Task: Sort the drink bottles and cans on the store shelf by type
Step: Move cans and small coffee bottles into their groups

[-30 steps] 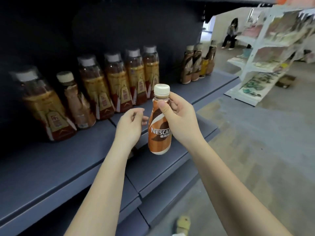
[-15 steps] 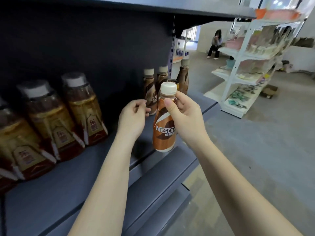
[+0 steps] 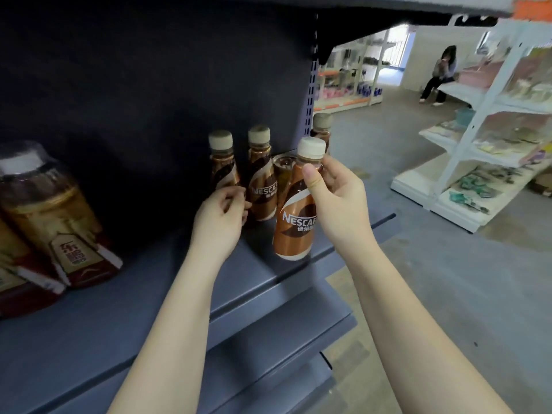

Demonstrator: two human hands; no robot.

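Brown-and-orange plastic marks the Nescafé bottle (image 3: 294, 216) now carried at the right end of the shelf (image 3: 89, 318); half a second earlier it was held further from the matching coffee bottles, and a second ago the tea row was in front of the view, so the bottle has been brought across to its own kind. It is held upright, clear of the shelf, by the right hand (image 3: 337, 201), whose fingers (image 3: 312, 179) are closed round the neck and shoulder just below the white cap. The left hand (image 3: 219, 218) is curled loosely and carries nothing; it is close against, perhaps touching, the leftmost standing coffee bottle (image 3: 222, 162), though contact cannot be confirmed. A second coffee bottle (image 3: 261, 174) stands just beside the first, and a third (image 3: 322, 127) is partly hidden behind the held one. Between them a can (image 3: 283, 168) is seen, a different type lodged inside the coffee group; it is judged likely to need removing and may crowd the placing spot. Amber tea bottles (image 3: 50, 210) are grouped well apart at the left, with bare shelf between. The placing is judged not yet done. A seated person (image 3: 442, 73) and white racks (image 3: 484, 135) are in the background, out of the way.
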